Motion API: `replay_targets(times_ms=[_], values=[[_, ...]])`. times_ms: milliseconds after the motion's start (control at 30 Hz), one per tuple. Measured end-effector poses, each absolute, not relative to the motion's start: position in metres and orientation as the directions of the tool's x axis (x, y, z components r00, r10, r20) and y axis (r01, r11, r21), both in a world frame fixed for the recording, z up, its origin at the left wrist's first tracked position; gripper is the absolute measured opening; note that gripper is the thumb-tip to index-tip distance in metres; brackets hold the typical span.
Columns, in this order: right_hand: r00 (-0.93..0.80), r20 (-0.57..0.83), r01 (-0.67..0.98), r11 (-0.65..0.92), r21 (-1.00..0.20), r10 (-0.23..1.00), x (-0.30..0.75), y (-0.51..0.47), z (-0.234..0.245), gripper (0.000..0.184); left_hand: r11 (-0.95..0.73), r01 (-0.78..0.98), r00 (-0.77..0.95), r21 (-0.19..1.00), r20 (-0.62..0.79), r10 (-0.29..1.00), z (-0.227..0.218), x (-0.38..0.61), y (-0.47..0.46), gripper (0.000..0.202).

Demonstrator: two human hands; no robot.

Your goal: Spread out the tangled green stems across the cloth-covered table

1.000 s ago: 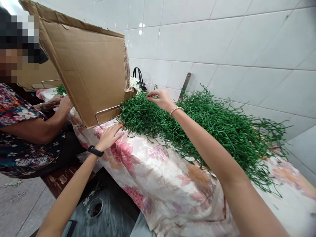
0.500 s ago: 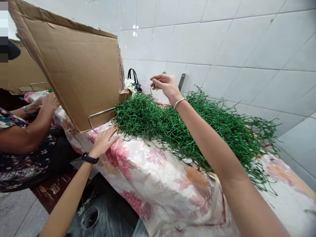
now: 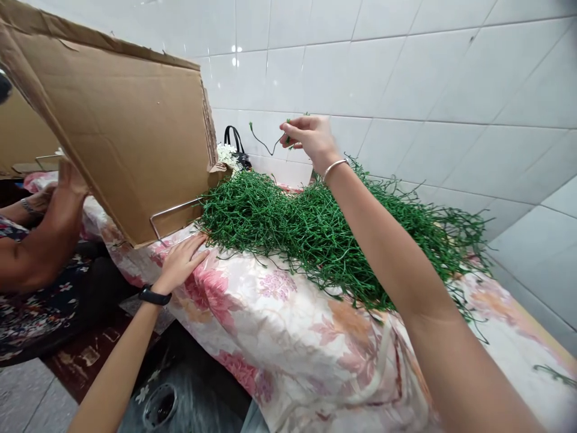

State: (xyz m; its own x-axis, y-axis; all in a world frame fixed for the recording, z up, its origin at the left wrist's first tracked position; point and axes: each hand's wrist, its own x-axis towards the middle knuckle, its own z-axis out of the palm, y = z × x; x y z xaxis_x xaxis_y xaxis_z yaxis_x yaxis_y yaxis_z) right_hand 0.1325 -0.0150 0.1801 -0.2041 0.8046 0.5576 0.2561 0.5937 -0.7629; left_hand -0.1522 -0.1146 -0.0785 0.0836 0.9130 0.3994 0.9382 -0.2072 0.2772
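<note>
A big heap of thin green stems lies on a floral cloth over a table. My right hand is raised above the heap's far end, fingers pinched on a single green stem that curves out to the left. My left hand rests flat on the cloth at the heap's near left corner, fingers stretched out, holding nothing. A black band sits on that wrist, a thin bangle on the right one.
A large cardboard sheet leans on a wire stand at the left. Behind it another person's arm works at the table. A black-handled bag with white flowers sits by the tiled wall.
My right hand has risen from the top of the heap, lifting one stem clear of it. My left hand has stayed flat on the cloth.
</note>
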Motion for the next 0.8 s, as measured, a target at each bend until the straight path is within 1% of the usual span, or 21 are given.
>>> replay_targets(times_ms=[67,167,233,267,333,400,467,500,567,667,733,767,800], values=[[-0.247,0.504,0.248,0.557,-0.793,0.828,0.134,-0.021,0.178,0.026,-0.208,0.937,0.083,0.280,0.401,0.912,-0.078,-0.152,-0.115,0.058],[-0.310,0.465,0.212,0.537,-0.816,0.829,0.136,-0.028,0.174,0.030,-0.208,0.939,0.086,0.274,0.399,0.913,-0.078,-0.151,-0.115,0.057],[-0.347,0.451,0.240,0.543,-0.805,0.822,0.136,-0.029,0.172,0.030,-0.209,0.939,0.087,0.274,0.399,0.913,-0.078,-0.151,-0.115,0.058],[-0.357,0.450,0.287,0.555,-0.781,0.819,0.136,-0.028,0.172,0.029,-0.210,0.938,0.087,0.275,0.400,0.912,-0.078,-0.152,-0.115,0.058],[-0.369,0.464,0.446,0.592,-0.672,0.805,0.136,-0.023,0.170,0.026,-0.211,0.937,0.088,0.277,0.399,0.913,-0.078,-0.152,-0.115,0.059],[-0.379,0.473,0.631,0.596,-0.496,0.795,0.137,-0.014,0.166,0.023,-0.210,0.937,0.087,0.279,0.395,0.915,-0.078,-0.152,-0.115,0.059],[-0.373,0.458,0.766,0.547,-0.338,0.807,0.138,-0.005,0.160,0.020,-0.206,0.938,0.086,0.279,0.389,0.917,-0.078,-0.153,-0.115,0.059],[-0.368,0.441,0.808,0.516,-0.283,0.819,0.139,-0.001,0.157,0.018,-0.207,0.938,0.087,0.277,0.388,0.918,-0.078,-0.153,-0.115,0.058],[-0.373,0.407,0.856,0.479,-0.196,0.834,0.140,0.004,0.151,0.023,-0.208,0.939,0.089,0.275,0.390,0.916,-0.078,-0.153,-0.115,0.058],[-0.427,0.381,0.866,0.493,-0.090,0.820,0.138,0.004,0.143,0.034,-0.213,0.937,0.090,0.277,0.399,0.913,-0.078,-0.152,-0.115,0.058],[-0.494,0.357,0.835,0.546,-0.059,0.793,0.133,-0.002,0.138,0.029,-0.215,0.935,0.087,0.281,0.405,0.910,-0.078,-0.152,-0.116,0.058],[-0.532,0.328,0.813,0.579,-0.059,0.781,0.129,-0.005,0.134,0.026,-0.215,0.935,0.087,0.281,0.408,0.909,-0.078,-0.152,-0.116,0.058],[-0.569,0.288,0.792,0.608,-0.063,0.771,0.125,-0.010,0.130,0.027,-0.216,0.935,0.087,0.282,0.409,0.908,-0.077,-0.152,-0.116,0.058]])
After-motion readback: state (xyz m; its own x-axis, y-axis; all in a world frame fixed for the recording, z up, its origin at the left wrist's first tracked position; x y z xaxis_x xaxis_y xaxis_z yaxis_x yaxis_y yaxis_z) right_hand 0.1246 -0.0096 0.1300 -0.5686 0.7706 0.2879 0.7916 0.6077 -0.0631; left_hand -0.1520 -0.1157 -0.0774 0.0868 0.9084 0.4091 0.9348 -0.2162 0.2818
